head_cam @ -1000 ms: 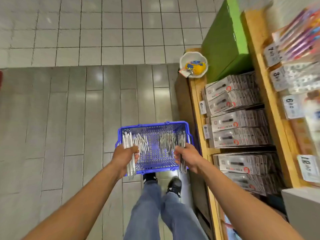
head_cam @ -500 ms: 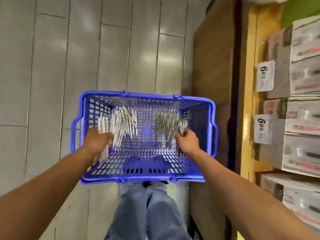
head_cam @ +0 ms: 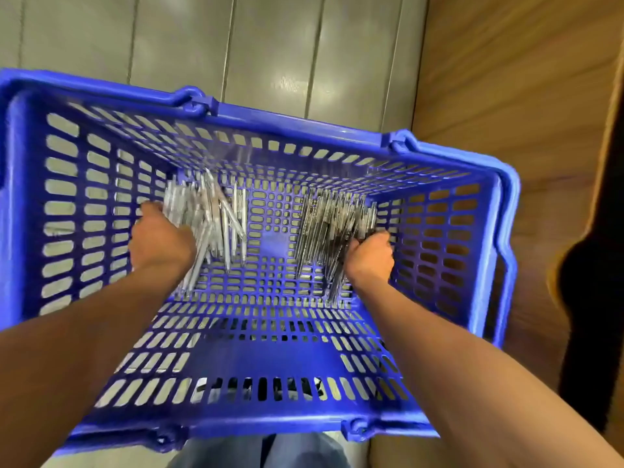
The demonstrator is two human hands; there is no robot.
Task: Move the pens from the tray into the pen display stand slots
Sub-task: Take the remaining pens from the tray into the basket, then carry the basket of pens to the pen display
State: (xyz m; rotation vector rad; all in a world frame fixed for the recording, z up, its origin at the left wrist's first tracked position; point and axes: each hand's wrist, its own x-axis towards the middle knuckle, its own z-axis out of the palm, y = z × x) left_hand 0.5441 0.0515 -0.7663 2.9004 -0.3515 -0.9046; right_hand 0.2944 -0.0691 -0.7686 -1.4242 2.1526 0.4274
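Both hands are down inside the blue basket (head_cam: 30,211), each wrapped around its own bundle. The left hand (head_cam: 158,239) curls round a light, silvery sheaf of pens (head_cam: 206,217) near the left wall; the right hand (head_cam: 369,255) grips a darker sheaf of pens (head_cam: 332,224) towards the right wall. Two bundles, then, one per hand, and the single pens are too blurred and too tightly packed to count. Both sheaves fan out past the fists, their lower tips touching or nearly touching the perforated floor.

No writing or brand reads anywhere on the basket or the pens.

Between the two bundles the middle of the basket floor lies bare, and the near half of it too. The rim runs unbroken round all four sides, with two handle hinges on the far edge and two on the near edge. Grey floor tiles (head_cam: 270,45) show beyond the far rim, and a brown wooden panel (head_cam: 506,79) stands just beside the right rim. Denim trousers (head_cam: 243,452) peek out below.
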